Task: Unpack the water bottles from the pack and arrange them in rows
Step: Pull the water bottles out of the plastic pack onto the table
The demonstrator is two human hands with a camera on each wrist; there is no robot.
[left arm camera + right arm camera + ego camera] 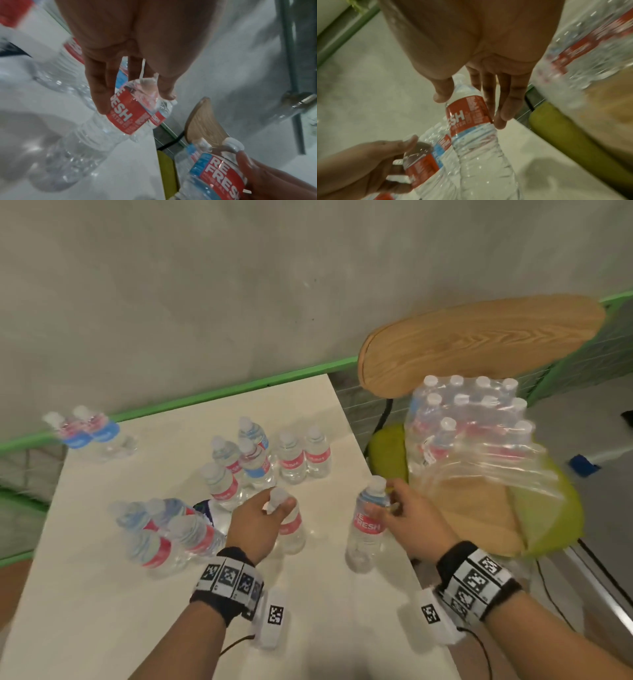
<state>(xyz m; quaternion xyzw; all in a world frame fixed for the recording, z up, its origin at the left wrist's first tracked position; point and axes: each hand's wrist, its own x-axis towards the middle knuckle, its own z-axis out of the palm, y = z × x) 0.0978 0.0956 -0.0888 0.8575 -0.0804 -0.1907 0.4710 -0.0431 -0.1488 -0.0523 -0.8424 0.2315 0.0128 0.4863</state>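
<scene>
White table (102,594), clear red-labelled bottles (291,457)

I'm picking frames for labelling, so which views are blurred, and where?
Head view: sharp on the wrists, soft on the far bottles and near cluster. Left wrist view: left hand crisp-ish, table edges smeared. Right wrist view: pack streaked by motion, held bottle label readable.

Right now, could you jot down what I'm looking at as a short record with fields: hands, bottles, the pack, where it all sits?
left hand: grips a bottle by its neck, upright on the table
right hand: grips a second bottle near its top, at the table's right edge
loose bottles: several groups standing on the table, not yet in tidy rows
pack: torn open, still holding bottles, on a chair right of the table
</scene>
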